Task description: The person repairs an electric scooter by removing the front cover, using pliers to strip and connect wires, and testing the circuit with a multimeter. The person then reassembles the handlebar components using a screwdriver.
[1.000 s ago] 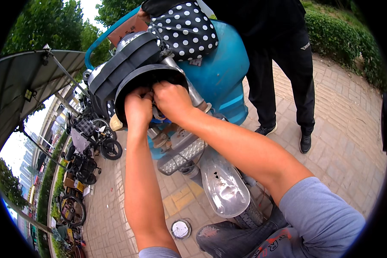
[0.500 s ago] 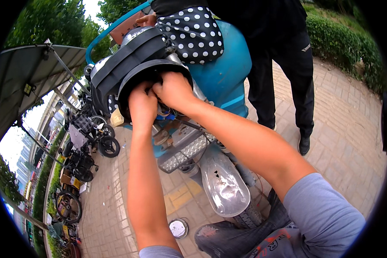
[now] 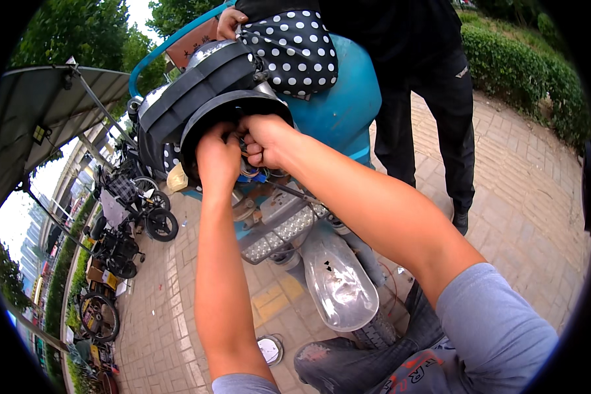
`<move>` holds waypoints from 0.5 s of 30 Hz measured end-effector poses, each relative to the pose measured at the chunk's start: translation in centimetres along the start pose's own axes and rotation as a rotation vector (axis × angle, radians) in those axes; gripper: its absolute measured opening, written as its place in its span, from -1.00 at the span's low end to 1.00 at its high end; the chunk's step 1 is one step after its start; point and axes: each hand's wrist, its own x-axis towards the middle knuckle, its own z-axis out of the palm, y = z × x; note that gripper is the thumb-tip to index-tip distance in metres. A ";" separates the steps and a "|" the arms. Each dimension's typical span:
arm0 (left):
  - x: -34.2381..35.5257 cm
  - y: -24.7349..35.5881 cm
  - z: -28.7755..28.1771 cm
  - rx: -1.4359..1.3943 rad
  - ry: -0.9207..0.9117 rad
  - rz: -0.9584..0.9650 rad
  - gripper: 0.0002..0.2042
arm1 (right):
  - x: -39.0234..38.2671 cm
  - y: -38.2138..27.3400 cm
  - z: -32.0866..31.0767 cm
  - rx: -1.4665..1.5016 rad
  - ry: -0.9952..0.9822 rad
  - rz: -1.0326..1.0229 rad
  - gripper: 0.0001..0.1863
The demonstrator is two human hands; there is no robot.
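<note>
Behind the black housing [image 3: 238, 98] on the vehicle's front stood a polka-dot cover [image 3: 289, 52] and a blue panel [image 3: 354, 82]; a light bar [image 3: 285, 231] and silvery fender [image 3: 341, 285] lay below. A person in dark trousers [image 3: 454, 138] stood to the right. The left hand [image 3: 218, 157] reached into the housing, fingertips hidden; the right hand [image 3: 267, 139] curled just beside it, near coloured wires [image 3: 259, 176]. What either pinched could not be told. Since half a second before, the right hand had rolled, exposing bent fingers. The rim arched closely over both hands; paving [image 3: 505, 217] stretched rightward toward a hedge [image 3: 528, 79].
</note>
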 end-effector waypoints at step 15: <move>0.0 0.4 -0.1 -0.104 -0.035 -0.047 -0.82 | -0.9 3.2 -1.8 -1.445 0.473 -1.472 -0.92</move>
